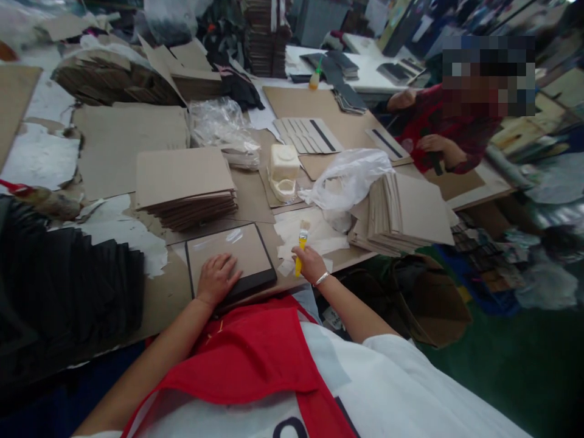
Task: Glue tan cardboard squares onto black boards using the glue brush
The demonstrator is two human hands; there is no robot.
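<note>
My left hand [216,278] lies flat with fingers spread on a cardboard panel with a black border [241,252] at the near edge of the worktable. My right hand [310,263] is closed around the yellow handle of a small brush [301,240], bristles pointing up and away, over white paper scraps [319,234] just right of the panel.
A stack of brown boards [185,182] sits behind the panel, another stack [406,216] to the right under a white plastic bag [351,176]. A white glue tub [283,170] stands mid-table. Black sheets [68,286] lie at left. A person in red [438,131] works opposite.
</note>
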